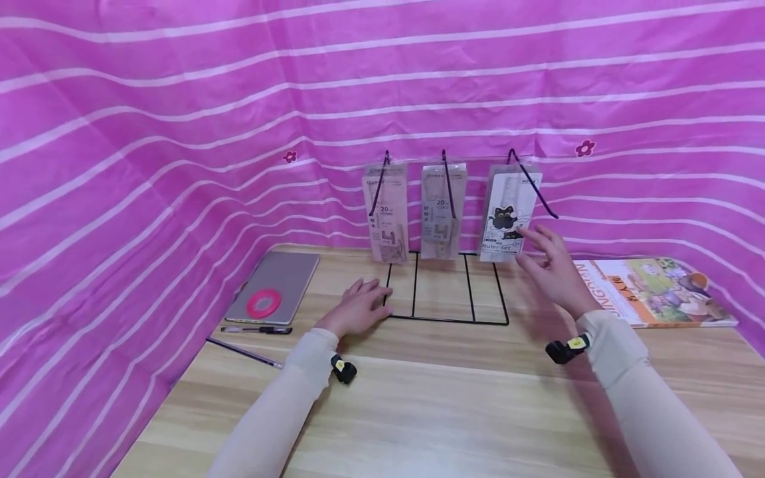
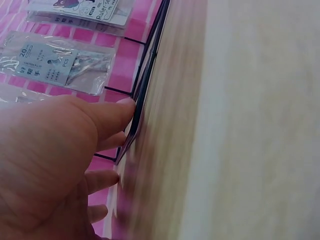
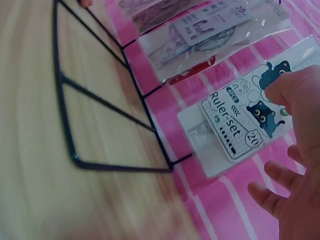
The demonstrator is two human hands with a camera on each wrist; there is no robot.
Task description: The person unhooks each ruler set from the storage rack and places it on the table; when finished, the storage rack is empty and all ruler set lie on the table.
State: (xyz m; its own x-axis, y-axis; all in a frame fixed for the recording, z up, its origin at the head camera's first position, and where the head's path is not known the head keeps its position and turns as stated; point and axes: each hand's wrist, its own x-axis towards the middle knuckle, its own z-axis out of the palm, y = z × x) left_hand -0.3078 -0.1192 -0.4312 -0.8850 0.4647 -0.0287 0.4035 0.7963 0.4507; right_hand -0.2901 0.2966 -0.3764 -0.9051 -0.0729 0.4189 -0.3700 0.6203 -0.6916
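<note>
A black wire rack stands on the wooden table against a pink striped cloth, its flat base frame lying on the tabletop. 3 packets hang from its hooks side by side: a left ruler pack, a middle ruler pack, and a ruler set with a black cat printed on it at the right. The left hand rests flat on the table at the front left corner of the base, fingers straight and relaxed, their tips touching the wire; it grasps nothing. The right hand is raised just in front of the ruler set, fingers spread and loose; a fingertip is at the packet's face in the right wrist view, though I cannot tell whether it truly touches. To the left on the table lie a grey notebook with a pink ring on it, a black pen and a thin rod. A picture book lies at the right.
</note>
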